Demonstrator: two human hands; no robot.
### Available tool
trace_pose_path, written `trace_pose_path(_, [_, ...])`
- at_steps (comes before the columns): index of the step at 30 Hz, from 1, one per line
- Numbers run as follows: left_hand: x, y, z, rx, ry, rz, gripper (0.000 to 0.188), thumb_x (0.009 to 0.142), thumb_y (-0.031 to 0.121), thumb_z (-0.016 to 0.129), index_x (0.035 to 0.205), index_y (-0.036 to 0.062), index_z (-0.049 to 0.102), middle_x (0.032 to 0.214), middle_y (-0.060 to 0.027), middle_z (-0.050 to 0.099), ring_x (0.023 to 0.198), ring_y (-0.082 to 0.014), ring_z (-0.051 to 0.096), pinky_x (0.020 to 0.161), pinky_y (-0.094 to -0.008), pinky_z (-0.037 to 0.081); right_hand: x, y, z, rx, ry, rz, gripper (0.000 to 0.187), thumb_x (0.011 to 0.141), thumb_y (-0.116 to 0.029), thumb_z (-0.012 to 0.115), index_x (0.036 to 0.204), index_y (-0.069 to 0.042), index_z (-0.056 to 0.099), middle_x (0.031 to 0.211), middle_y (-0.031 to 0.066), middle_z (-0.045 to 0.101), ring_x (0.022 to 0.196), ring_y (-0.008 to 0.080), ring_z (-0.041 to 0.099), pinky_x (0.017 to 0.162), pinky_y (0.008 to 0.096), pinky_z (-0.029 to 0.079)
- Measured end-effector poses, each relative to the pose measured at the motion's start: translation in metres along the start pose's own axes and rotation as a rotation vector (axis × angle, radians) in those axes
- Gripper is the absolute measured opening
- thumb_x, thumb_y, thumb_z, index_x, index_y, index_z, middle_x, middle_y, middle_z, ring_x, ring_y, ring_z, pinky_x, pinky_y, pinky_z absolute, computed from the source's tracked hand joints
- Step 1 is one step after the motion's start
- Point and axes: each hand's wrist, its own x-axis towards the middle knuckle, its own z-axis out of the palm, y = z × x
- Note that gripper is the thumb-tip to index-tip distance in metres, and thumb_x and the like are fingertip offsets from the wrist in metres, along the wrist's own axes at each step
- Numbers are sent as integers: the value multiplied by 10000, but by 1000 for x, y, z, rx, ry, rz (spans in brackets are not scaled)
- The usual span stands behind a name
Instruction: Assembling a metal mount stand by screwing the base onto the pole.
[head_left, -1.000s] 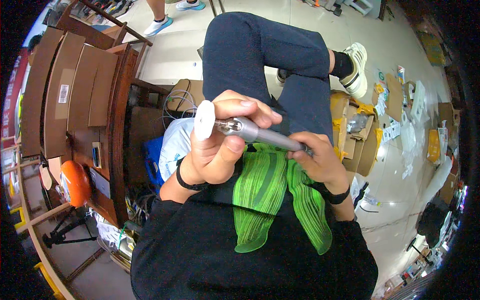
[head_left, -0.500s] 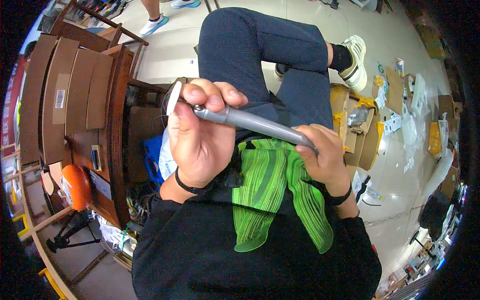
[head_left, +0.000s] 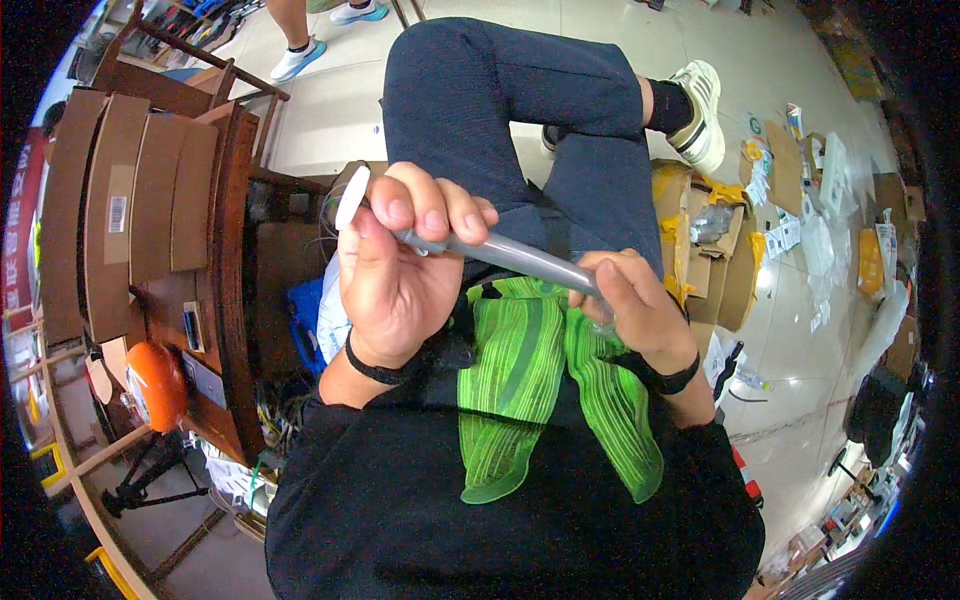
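Note:
A grey tube slants across my lap, its left end higher than its right. A flat white oval piece shows at the upper left end. My left hand is closed around that end, thumb below and fingers above, covering the joint. My right hand pinches the lower right end, hiding its tip. Below the tube, a sheer green striped cloth hangs in two rounded panels over my black shirt. How the cloth joins the tube, if at all, I cannot tell.
A dark wooden cabinet with brown cartons stands at the left, beside an orange rounded object. On the right, an opened cardboard box and loose plastic packaging lie on the tiled floor. Another person's foot shows at the top.
My left fingers have shifted along the tube and now cover its metal joint. My right hand has moved slightly left, with its fingers gathered closer around the tube's end.

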Motion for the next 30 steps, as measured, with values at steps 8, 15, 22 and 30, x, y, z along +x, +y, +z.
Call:
trace_pose_path(8, [2, 3, -1, 34, 152, -27, 199, 975, 290, 322, 972, 122, 428, 905, -22, 459, 882, -193, 471, 878, -421, 403, 2, 2, 12, -232, 287, -282, 379, 894, -385, 515, 951, -10, 494, 703, 53, 578, 663, 111, 570, 558, 257, 423])
trace_pose_path(15, [1, 3, -1, 53, 140, -11, 198, 971, 289, 338, 976, 115, 434, 914, -27, 456, 883, -190, 473, 888, -426, 389, 7, -2, 9, -236, 229, -253, 348, 938, -332, 427, 811, -17, 508, 562, 37, 545, 494, 110, 533, 464, 247, 393])
trace_pose_path(22, [0, 3, -5, -41, 251, 21, 206, 968, 281, 355, 988, 97, 445, 940, -63, 488, 919, -224, 523, 880, -424, 440, 8, -7, 10, -322, 231, -259, 310, 942, -278, 433, 804, -15, 523, 558, 38, 546, 497, 121, 546, 463, 251, 400])
trace_pose_path(30, [3, 4, -3, -37, 145, -83, 428, 961, 285, 352, 1301, 25, 347, 1234, -134, 470, 1182, -306, 431, 989, -439, 347, 9, 7, 3, -182, 147, -211, 364, 934, -347, 433, 837, -11, 533, 590, 57, 551, 536, 143, 563, 493, 272, 419])
